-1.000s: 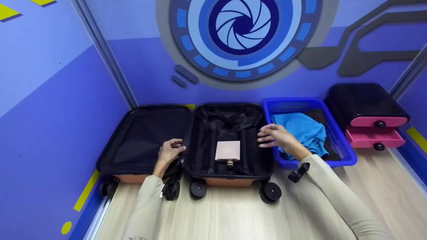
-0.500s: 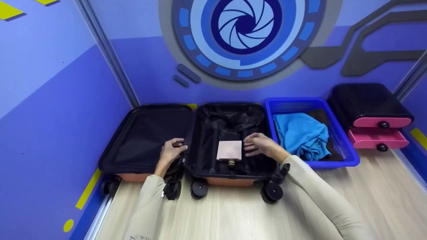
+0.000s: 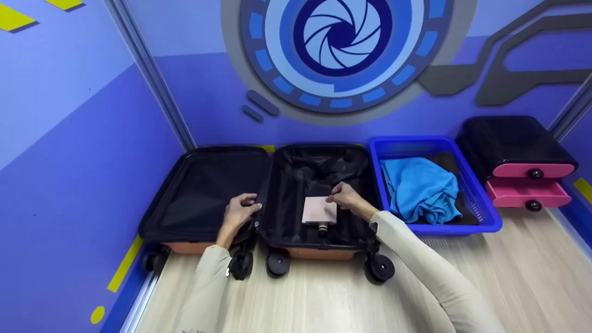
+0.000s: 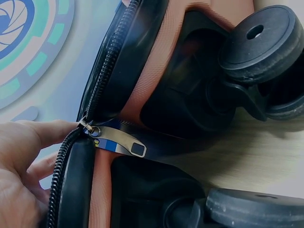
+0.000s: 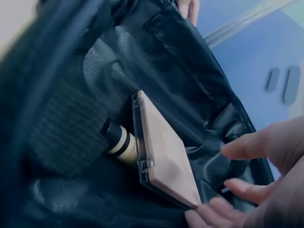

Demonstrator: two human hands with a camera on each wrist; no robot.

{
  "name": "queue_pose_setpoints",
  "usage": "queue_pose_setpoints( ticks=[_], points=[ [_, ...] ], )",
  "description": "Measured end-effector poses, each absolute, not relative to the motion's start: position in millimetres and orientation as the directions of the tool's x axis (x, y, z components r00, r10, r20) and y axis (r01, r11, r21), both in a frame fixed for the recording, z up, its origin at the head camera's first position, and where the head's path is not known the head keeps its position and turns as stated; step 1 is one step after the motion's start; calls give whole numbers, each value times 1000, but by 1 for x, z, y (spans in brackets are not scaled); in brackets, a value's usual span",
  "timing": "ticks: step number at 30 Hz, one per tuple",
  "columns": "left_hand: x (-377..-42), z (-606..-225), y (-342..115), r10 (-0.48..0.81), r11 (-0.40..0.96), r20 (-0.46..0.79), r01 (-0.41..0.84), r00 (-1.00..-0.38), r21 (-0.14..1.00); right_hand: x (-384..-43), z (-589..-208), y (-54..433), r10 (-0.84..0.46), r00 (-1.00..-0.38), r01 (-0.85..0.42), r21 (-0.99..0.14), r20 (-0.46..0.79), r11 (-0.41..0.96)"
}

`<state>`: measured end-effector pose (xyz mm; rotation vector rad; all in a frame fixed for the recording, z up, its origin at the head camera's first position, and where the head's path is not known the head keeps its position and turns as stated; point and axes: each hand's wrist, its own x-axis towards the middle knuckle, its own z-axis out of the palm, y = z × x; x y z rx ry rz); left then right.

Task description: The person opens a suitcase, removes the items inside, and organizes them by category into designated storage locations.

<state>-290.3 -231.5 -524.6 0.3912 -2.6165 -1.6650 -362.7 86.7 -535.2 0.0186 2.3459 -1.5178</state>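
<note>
A flat pale-pink square case [image 3: 317, 210], like a makeup palette, lies in the right half of an open black-lined suitcase [image 3: 282, 231]. A small bottle [image 5: 124, 142] with a dark cap and gold bands sits against its near side, partly hidden. My right hand [image 3: 350, 199] is at the pink case's right edge; in the right wrist view its fingers are spread, with lower fingertips by the case's corner. My left hand [image 3: 237, 215] rests at the rim between the suitcase halves. In the left wrist view its fingertip is beside the zipper pull [image 4: 116, 139].
A blue basket [image 3: 488, 224] holding a blue cloth [image 3: 421, 187] and a dark cloth stands to the suitcase's right. Beyond it is a black-and-pink drawer box [image 3: 518, 143], its lower drawer pulled out. Suitcase wheels [image 3: 380, 269] project over the wooden tabletop [image 3: 319, 300].
My right hand has moved left from the basket's edge into the suitcase and reached the pink case. My left hand has stayed at the rim.
</note>
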Motion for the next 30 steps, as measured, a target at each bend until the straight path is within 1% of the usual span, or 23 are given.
queue_pose_setpoints(
  ticks=[5,8,13,17,19,22,24,26,28,30],
  points=[
    [-290,-525,-231,-230,385,-130,-212,-965,898,-368,-537,83,-220,-906,214,-839,-362,501],
    [-289,-525,-230,-220,364,-132,-207,-967,908,-369,-537,80,-247,-896,158,-784,-369,600],
    [-289,-525,-231,-201,351,-135,-200,-970,915,-372,-537,75,-288,-883,-17,-588,-370,809],
    [-289,-523,-233,-214,368,-123,-197,-969,909,-376,-535,70,-306,-859,-112,-433,-410,895],
    [-290,-521,-233,-211,377,-115,-189,-971,907,-378,-535,68,-289,-857,-129,-365,-427,922],
    [-291,-520,-232,-193,377,-109,-176,-975,910,-380,-535,68,-254,-853,-116,-309,-455,944],
    [-291,-520,-232,-183,369,-110,-172,-977,913,-380,-535,70,-233,-851,-85,-315,-470,945],
    [-291,-521,-232,-182,366,-116,-177,-976,914,-380,-534,72,-237,-860,-65,-365,-452,929],
    [-291,-523,-233,-186,368,-117,-179,-976,912,-380,-531,76,-257,-883,-65,-440,-393,896],
    [-291,-524,-233,-198,367,-116,-183,-973,912,-380,-529,80,-282,-899,-50,-561,-334,826]
  ],
)
